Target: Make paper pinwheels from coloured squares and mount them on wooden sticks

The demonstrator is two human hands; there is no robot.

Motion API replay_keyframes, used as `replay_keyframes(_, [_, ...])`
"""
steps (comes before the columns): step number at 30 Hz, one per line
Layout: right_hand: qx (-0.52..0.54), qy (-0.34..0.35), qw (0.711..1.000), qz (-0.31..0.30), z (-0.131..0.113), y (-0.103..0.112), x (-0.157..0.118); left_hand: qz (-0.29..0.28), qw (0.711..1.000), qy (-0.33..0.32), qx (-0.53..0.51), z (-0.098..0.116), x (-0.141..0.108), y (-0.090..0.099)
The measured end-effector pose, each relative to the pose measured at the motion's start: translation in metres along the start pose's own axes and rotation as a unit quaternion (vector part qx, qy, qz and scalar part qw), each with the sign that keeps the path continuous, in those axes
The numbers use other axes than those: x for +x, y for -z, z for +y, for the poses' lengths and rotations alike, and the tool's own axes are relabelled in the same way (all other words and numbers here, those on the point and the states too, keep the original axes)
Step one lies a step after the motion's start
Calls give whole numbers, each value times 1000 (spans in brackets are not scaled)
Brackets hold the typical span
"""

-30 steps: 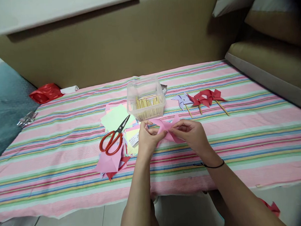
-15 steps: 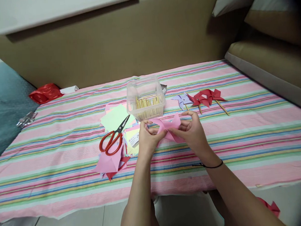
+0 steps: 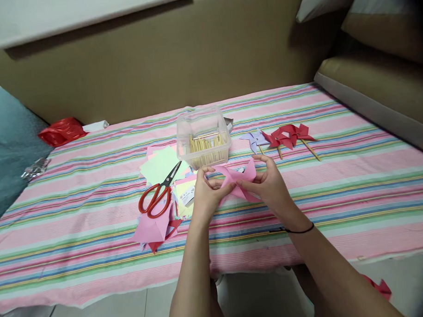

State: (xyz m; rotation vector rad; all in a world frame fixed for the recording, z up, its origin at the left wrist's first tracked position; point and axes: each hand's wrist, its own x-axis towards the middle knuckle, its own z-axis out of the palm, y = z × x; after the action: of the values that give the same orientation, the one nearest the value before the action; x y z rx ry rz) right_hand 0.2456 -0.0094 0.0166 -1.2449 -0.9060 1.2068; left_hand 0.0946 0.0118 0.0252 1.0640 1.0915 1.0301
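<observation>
Between my hands is a pink paper pinwheel (image 3: 247, 174), its corners curled in toward the middle. My left hand (image 3: 210, 190) pinches its left side, with the thumb near the centre. My right hand (image 3: 269, 179) grips the right side, thumb also pressed at the centre. The paper is held above the striped cloth. Just left of my left hand lie scissors (image 3: 159, 191) with orange-red handles, resting on paper sheets. Behind my hands stands a clear plastic box (image 3: 203, 152) with many thin wooden sticks (image 3: 207, 143) in it.
Finished pinwheels on sticks, one lilac (image 3: 255, 139) and two red (image 3: 294, 135), lie at the right. Pale green sheets (image 3: 159, 164) and pink paper (image 3: 152, 227) lie at the left. A red plastic bag (image 3: 63, 132) sits far left. A red paper pinwheel (image 3: 380, 287) shows below the cloth's edge.
The right side of the pink paper has shifted slightly, and its upper right corner now stands a little more upright. Both hands keep their hold; the view has moved slightly.
</observation>
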Motion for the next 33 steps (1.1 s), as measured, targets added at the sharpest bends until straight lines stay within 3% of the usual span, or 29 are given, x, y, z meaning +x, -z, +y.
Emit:
replay_keyframes(10, [10, -4, 1000, -4, 1, 0, 0, 19, 1000, 10, -15, -1, 2, 0])
replay_keyframes(24, [-2, 19, 1000, 16, 7, 1, 2, 2, 1000, 7, -18, 1, -1, -3])
replay_keyframes(28, [2, 7, 1000, 0, 5, 0, 1, 12, 1000, 1, -7, 0, 0, -2])
replay_keyframes(33, [-17, -40, 997, -66, -7, 8, 2, -7, 1000, 16, 20, 1, 0, 3])
